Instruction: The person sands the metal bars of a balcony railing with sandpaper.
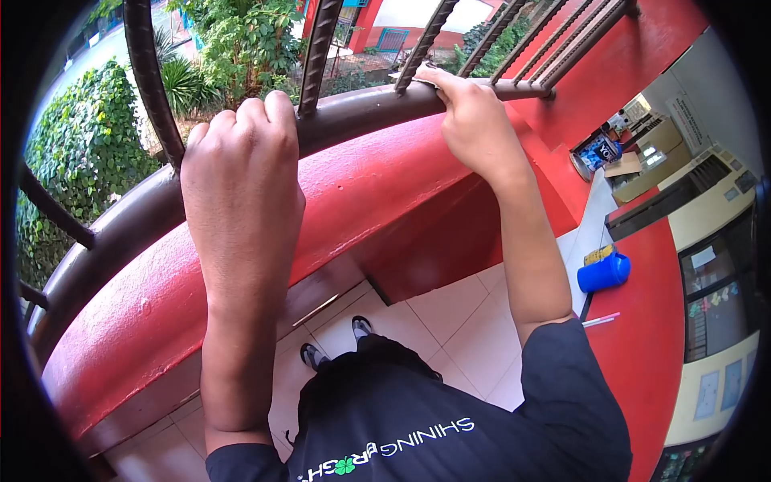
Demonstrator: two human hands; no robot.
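My left hand (241,157) is wrapped over the dark metal rail (353,120), its fingers curled around the far side between two ribbed upright bars. Farther right, my right hand (466,108) is at the same rail, beside another ribbed bar (426,44). Its index finger and thumb reach toward the foot of that bar, pressing something light-coloured and thin, mostly hidden by the fingers. Below the rail runs a glossy red ledge (353,189).
Beyond the bars are green bushes (84,153) and a red building. On the right, a blue container (604,273) lies by a red wall, with cardboard boxes (658,157) farther back. My feet stand on pale floor tiles (450,321).
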